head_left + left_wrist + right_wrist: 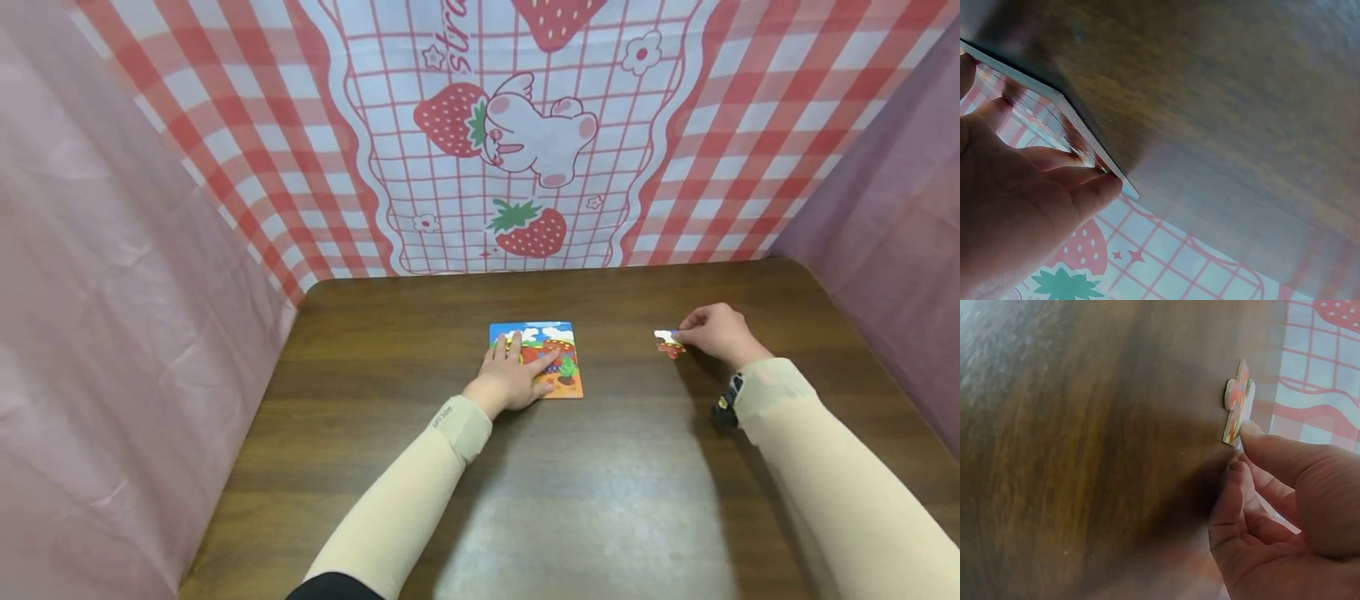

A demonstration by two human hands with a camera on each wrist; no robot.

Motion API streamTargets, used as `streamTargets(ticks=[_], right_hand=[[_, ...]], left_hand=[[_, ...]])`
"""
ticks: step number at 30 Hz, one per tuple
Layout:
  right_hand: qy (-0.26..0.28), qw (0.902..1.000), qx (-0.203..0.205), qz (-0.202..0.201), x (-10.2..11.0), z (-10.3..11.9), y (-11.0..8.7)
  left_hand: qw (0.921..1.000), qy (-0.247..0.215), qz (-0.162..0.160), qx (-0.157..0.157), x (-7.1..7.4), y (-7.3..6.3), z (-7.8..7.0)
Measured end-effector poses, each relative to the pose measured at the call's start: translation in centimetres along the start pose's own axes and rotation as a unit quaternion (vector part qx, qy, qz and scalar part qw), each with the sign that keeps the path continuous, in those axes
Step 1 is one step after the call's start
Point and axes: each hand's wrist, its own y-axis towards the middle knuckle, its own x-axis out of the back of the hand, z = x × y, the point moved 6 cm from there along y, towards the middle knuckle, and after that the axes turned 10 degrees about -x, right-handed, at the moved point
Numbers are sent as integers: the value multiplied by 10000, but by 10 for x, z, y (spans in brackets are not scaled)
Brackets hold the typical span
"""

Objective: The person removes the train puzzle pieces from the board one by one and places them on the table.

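Note:
A square jigsaw puzzle (pixel 567 335) with a bright picture of blue sky, white clouds and orange ground lies flat on the table. My left hand (pixel 504 383) rests on its left and lower part with the fingers spread, covering some of the picture. The left wrist view shows the fingertips (pixel 1107 181) on the puzzle's face close to its pale edge. Off to the right, my right hand (pixel 716 333) pinches a small puzzle piece (pixel 1241 403) by one edge between thumb and fingers. White, red and yellow show on this piece, and a rounded tab sticks out.
The brown wooden table (pixel 360 467) reaches back to a red-and-white checked cloth (pixel 480 208) with strawberries. Pink curtains (pixel 97 333) hang at both sides. A dark band with a small device (pixel 726 404) sits at the right wrist.

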Motion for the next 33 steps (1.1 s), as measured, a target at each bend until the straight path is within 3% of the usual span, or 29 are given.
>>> streamTargets(ticks=[3, 11, 33], right_hand=[[-29, 10000, 65, -19, 0, 3, -3], [136, 9984, 73, 551, -5, 9, -4], [116, 9984, 12, 556, -8, 7, -3]], left_hand=[[10000, 11, -52, -17, 1, -1, 0], [9999, 45, -140, -83, 8, -5, -2], [9998, -140, -125, -84, 2, -4, 1]])
